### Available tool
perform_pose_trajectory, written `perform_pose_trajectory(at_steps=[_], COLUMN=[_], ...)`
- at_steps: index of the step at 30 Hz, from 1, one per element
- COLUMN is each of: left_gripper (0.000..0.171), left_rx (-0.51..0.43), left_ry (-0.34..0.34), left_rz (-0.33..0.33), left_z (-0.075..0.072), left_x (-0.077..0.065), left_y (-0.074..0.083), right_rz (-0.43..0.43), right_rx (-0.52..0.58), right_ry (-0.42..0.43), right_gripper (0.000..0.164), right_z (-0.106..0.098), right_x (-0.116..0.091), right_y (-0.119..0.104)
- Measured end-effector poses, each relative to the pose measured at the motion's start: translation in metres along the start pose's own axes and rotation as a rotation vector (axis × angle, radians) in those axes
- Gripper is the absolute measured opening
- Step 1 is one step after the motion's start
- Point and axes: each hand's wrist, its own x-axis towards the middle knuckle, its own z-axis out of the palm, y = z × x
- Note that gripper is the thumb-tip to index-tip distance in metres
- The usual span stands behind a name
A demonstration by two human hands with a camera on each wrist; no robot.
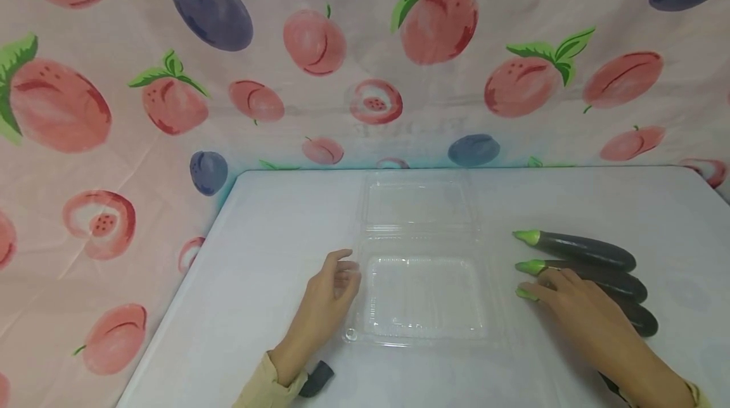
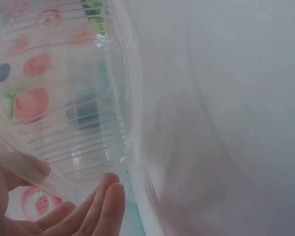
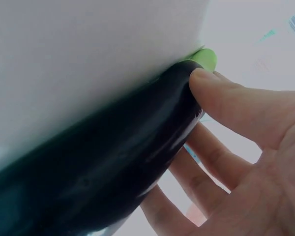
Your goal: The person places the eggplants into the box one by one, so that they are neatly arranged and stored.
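Note:
A clear plastic clamshell container [image 1: 428,343] lies unfolded on the table, its lid half toward the back. My left hand [image 1: 327,294] is at the container's left rim with loosely bent fingers. In the left wrist view, the thumb [image 2: 37,167] lies by the clear rim, apart from the fingers [image 2: 110,206]. Three dark eggplants with green stem ends lie side by side on the right: a far one [image 1: 587,251], a middle one [image 1: 621,282] and a near one [image 1: 641,319]. My right hand [image 1: 576,306] grips the near eggplant [image 3: 113,147] close to its stem end, thumb on one side, fingers on the other.
The white table [image 1: 239,256] reaches back to a fruit-patterned cloth [image 1: 376,28], which also hangs along the left side. A black strap piece [image 1: 317,378] shows at the left wrist.

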Motion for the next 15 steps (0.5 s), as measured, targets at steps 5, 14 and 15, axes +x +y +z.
perform_pose_trajectory(at_steps=[5,14,15], left_gripper=[0.042,0.043,0.043], left_rx=[-0.027,-0.061,-0.061], left_ry=[0.006,-0.008,-0.011], left_rz=[0.001,0.006,0.006], left_z=[0.0004,0.001,0.001], left_x=[-0.0006,-0.0008,-0.0009], left_y=[-0.0002,-0.0012,-0.0011], right_rz=[-0.003,-0.006,-0.007], right_rx=[-0.003,-0.01,-0.013], right_ry=[-0.001,-0.007,-0.007], right_gripper=[0.044,0.048,0.048], right_z=[-0.0001,0.0006,0.0007], right_x=[0.0001,0.0002,0.0], right_y=[0.0002,0.0024,0.0027])
